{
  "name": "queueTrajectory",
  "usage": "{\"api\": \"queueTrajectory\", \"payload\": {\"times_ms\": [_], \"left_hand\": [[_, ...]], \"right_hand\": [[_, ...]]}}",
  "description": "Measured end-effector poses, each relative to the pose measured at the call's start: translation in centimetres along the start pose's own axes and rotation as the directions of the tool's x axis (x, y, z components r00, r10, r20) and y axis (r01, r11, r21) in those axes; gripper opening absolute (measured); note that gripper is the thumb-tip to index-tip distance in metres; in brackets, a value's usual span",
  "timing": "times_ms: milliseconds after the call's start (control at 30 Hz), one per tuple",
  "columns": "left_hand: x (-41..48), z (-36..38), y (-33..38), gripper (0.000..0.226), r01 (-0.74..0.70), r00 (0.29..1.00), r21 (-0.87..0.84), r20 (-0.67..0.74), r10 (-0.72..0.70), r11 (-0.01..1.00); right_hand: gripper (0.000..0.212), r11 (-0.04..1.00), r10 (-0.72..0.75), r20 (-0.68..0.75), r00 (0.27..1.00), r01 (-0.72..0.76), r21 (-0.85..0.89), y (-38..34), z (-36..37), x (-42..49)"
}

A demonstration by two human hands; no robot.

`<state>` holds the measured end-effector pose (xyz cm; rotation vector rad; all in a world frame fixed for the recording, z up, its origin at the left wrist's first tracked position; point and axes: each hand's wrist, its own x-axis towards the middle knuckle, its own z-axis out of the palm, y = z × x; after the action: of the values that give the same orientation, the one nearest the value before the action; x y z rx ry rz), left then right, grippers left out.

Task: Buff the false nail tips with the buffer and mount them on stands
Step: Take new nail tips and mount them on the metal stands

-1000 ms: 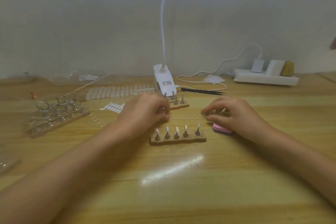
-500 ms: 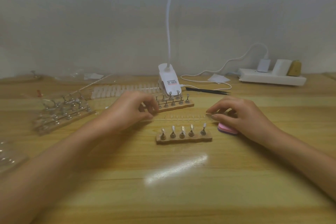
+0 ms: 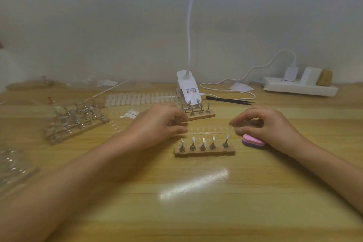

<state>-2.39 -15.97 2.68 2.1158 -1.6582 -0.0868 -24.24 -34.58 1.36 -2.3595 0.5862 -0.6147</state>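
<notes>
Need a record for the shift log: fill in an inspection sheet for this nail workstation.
Surface: wooden table, lamp glare near the front.
Job's things: near stand carrying five tips; pink buffer lying by the right hand; clear tip strip between the hands; second stand behind; stacked stands at left.
Clutter: black tweezers, rows of loose tips.
Grips: left hand and right hand curled at the strip's ends; hold unclear.
Cables: white cable between clip lamp and power strip.
Surroundings: plain wall.
</notes>
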Motion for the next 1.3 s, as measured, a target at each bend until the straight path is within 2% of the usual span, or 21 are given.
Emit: {"api": "queueTrajectory", "payload": {"times_ms": [167,267,333,400,433,467,500,533,600,667,700,767,833,900,967,1000,1033,1100,1133,1233,1300], "left_hand": [[0.0,0.8,1.0,0.012,-0.004,0.994,-0.023,-0.108,0.002,1.000],[-0.1,1.1,1.0,0.013,-0.007,0.983,-0.053,-0.182,-0.003,0.999],[-0.3,1.1,1.2,0.016,-0.131,0.964,0.048,-0.227,0.139,0.990],[-0.6,1.2,1.4,0.017,-0.274,0.905,0.318,-0.234,0.355,0.908],[-0.7,1.2,1.4,0.016,-0.308,0.876,0.411,-0.230,0.425,0.858],[-0.7,1.3,1.3,0.014,-0.321,0.860,0.431,-0.241,0.450,0.843],[-0.7,1.3,1.2,0.013,-0.314,0.860,0.381,-0.273,0.431,0.870],[-0.7,1.3,1.2,0.012,-0.279,0.882,0.259,-0.311,0.353,0.925],[-0.6,1.3,1.1,0.012,-0.142,0.945,-0.065,-0.307,0.116,0.988],[-0.3,1.3,1.0,0.012,0.024,0.976,-0.374,-0.194,-0.103,0.927],[-0.1,1.3,0.9,0.012,0.100,0.973,-0.470,-0.139,-0.185,0.877],[0.0,1.1,0.7,0.013,0.190,0.954,-0.524,-0.100,-0.282,0.831],[-0.1,1.0,0.6,0.013,0.170,0.950,-0.517,-0.140,-0.279,0.839],[-0.4,0.6,0.9,0.014,0.085,0.950,-0.520,-0.216,-0.227,0.850],[-0.5,0.1,1.2,0.012,0.026,0.942,-0.556,-0.263,-0.206,0.831],[-0.6,0.0,1.3,0.011,0.013,0.941,-0.573,-0.269,-0.204,0.819],[-0.8,-0.1,1.5,0.010,0.005,0.944,-0.586,-0.264,-0.197,0.810],[-1.1,-0.2,2.1,0.011,-0.014,0.959,-0.620,-0.231,-0.166,0.784],[-1.4,-0.2,2.6,0.011,-0.026,0.966,-0.642,-0.214,-0.146,0.766],[-1.9,-0.1,4.0,0.010,-0.063,0.977,-0.699,-0.190,-0.099,0.713],[-2.2,0.0,4.4,0.011,-0.077,0.979,-0.720,-0.187,-0.086,0.689]], "right_hand": [[0.025,0.999,-0.018,0.004,1.000,0.018,0.036,-0.2,-0.1,-0.2],[0.024,0.999,-0.040,-0.007,0.999,0.040,0.024,-0.3,0.0,-0.2],[0.022,0.999,-0.033,-0.006,0.999,0.033,0.022,-0.3,0.0,-0.2],[0.020,0.999,-0.024,-0.005,1.000,0.024,0.021,-0.2,0.0,-0.2],[0.020,1.000,-0.021,-0.010,1.000,0.021,0.023,-0.1,0.0,-0.2],[0.021,0.999,-0.022,-0.018,1.000,0.022,0.026,-0.1,0.0,-0.2],[0.023,0.999,-0.028,-0.029,0.999,0.029,0.031,-0.1,0.0,-0.2],[0.024,0.999,-0.041,-0.039,0.998,0.042,0.031,-0.1,0.0,-0.2],[0.027,0.996,-0.086,-0.049,0.995,0.087,0.014,-0.2,0.1,-0.4],[0.029,0.989,-0.147,-0.048,0.988,0.147,-0.015,-0.3,0.2,-0.6],[0.030,0.985,-0.171,-0.048,0.984,0.170,-0.027,-0.3,0.2,-0.6],[0.029,0.981,-0.190,-0.048,0.981,0.189,-0.040,-0.2,0.1,-0.6],[0.025,0.978,-0.194,-0.059,0.979,0.189,-0.084,-0.1,0.2,-0.6],[0.019,0.977,-0.181,-0.116,0.977,0.165,-0.133,-0.4,-0.3,-0.3],[0.014,0.988,-0.121,-0.129,0.984,0.107,-0.110,-1.1,-1.6,0.0],[0.022,0.992,-0.075,-0.046,0.996,0.070,-0.101,-1.5,-2.6,0.0],[0.027,0.993,-0.018,0.097,0.995,0.029,-0.117,-1.8,-3.3,-0.1],[0.025,0.972,0.080,0.368,0.926,0.009,-0.234,-2.0,-3.9,-0.7],[0.022,0.960,0.086,0.422,0.903,0.038,-0.277,-1.9,-3.8,-1.0],[0.009,0.970,-0.003,0.381,0.925,0.096,-0.225,-2.2,-3.8,-1.5],[0.005,0.993,-0.059,0.347,0.936,0.090,-0.074,-3.1,-4.1,-1.5]]}}
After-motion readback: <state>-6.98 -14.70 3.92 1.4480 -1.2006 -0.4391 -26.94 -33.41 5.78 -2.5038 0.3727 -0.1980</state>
